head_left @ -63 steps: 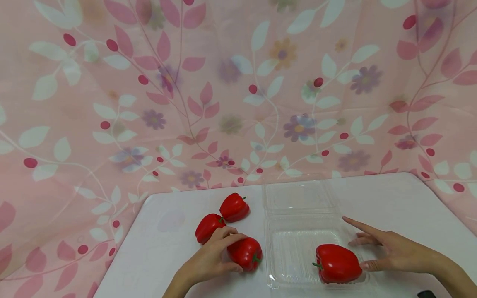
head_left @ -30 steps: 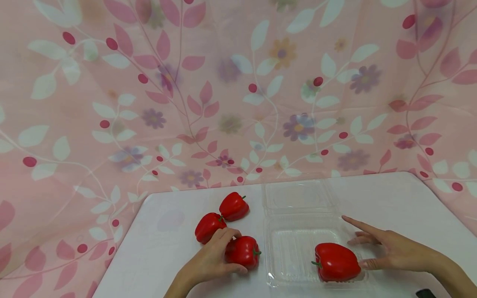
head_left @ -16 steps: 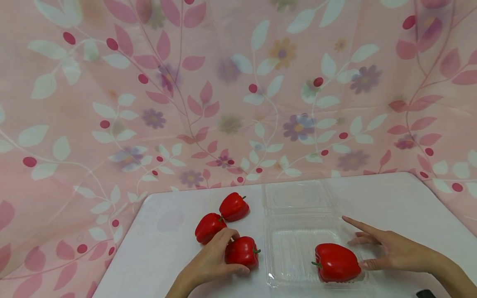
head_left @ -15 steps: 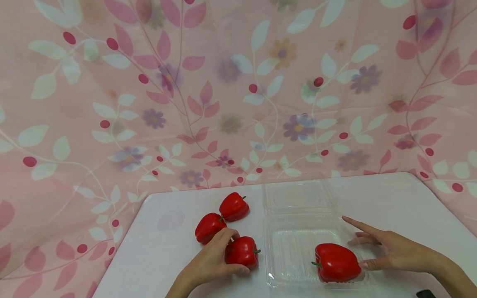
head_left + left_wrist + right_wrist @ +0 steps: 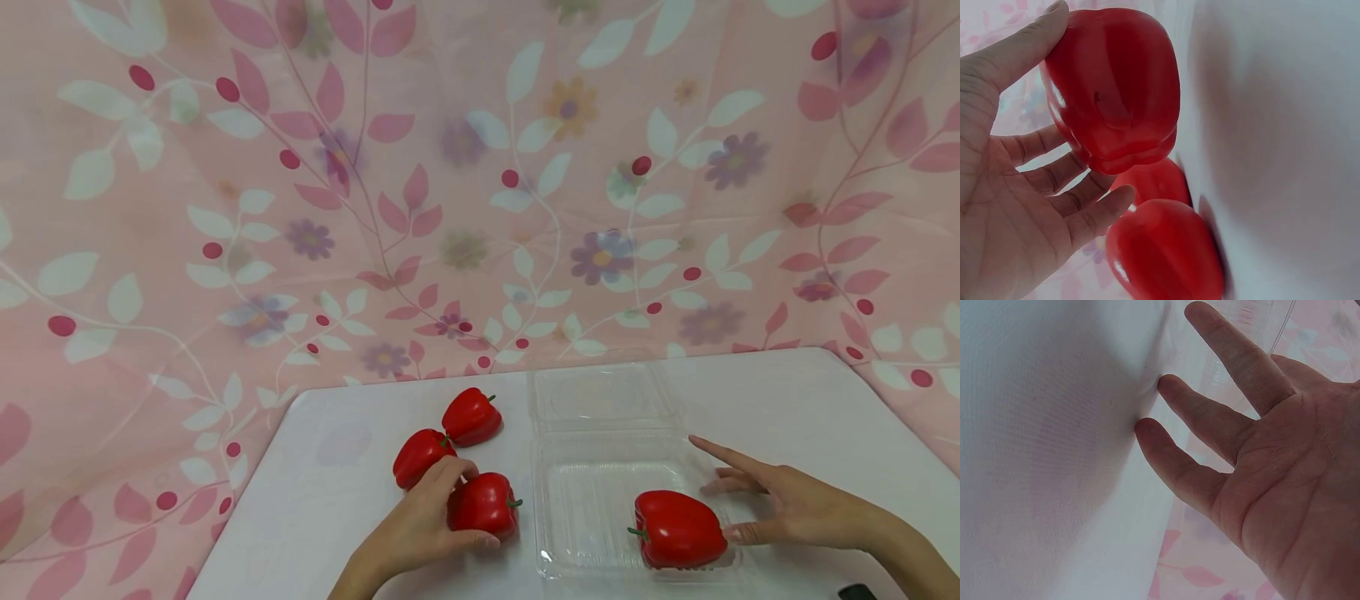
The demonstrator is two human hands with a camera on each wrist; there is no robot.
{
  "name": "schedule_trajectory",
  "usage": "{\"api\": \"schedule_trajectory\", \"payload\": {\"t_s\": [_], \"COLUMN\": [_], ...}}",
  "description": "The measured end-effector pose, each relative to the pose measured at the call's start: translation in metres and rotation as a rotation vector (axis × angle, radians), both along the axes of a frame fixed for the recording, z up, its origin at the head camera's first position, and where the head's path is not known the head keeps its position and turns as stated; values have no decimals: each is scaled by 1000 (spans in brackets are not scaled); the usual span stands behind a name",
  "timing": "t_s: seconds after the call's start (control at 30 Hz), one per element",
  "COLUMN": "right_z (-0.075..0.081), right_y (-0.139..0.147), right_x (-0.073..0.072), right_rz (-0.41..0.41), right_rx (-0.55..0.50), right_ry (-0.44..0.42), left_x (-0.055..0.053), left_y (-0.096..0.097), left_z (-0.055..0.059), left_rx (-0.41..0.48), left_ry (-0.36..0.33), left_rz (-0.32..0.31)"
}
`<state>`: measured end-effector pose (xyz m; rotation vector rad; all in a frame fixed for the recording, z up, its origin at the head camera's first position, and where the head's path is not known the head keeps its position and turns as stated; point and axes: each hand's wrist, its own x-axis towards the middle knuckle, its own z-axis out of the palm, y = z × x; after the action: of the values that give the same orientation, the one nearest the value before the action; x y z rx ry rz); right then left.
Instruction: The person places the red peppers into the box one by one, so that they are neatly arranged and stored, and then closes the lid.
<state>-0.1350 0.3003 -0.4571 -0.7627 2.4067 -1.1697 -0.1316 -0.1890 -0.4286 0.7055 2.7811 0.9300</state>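
My left hand (image 5: 420, 523) grips a red bell pepper (image 5: 483, 507) between thumb and fingers, its green stem pointing right. In the left wrist view the held bell pepper (image 5: 1116, 87) shows a gap from the tabletop and a shadow beside it. Left of the clear plastic clamshell container (image 5: 542, 521), two more red bell peppers (image 5: 420, 458) lie behind that hand. Another bell pepper (image 5: 678, 529) rests in the container's right front part, stem to the left. My right hand (image 5: 798, 504) is spread at the container's right edge, thumb tip at this pepper, fingertips by the tabletop (image 5: 1085, 456).
The container's lid (image 5: 600, 398) lies folded back toward the rear of the white table (image 5: 337, 500). A pink floral cloth (image 5: 450, 208) hangs behind the table. A small dark object (image 5: 857, 592) shows at the bottom right edge.
The pepper in my left hand has turned, its stem swinging from lower right to right, and shifted slightly left. My right hand and the other peppers have stayed in place.
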Motion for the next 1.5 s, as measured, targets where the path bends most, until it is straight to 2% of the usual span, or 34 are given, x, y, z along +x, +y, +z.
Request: {"api": "schedule_trajectory", "payload": {"t_s": [0.23,0.5,0.67,0.9,1.5], "right_z": [0,0,1,2,1], "right_y": [0,-1,-1,-1,-1], "right_x": [0,0,0,0,0], "right_rz": [-7,-5,-8,4,-5], "right_rx": [-2,3,-3,16,32], "right_ry": [-4,8,-3,32,34], "left_x": [1,3,5,6,8], "left_y": [0,0,1,3,18], "left_z": [8,16,20,25,33], "left_rx": [19,47,56,74,86], "left_ry": [8,69,67,67,116], "left_rz": [0,-23,-24,-30,-55]}}
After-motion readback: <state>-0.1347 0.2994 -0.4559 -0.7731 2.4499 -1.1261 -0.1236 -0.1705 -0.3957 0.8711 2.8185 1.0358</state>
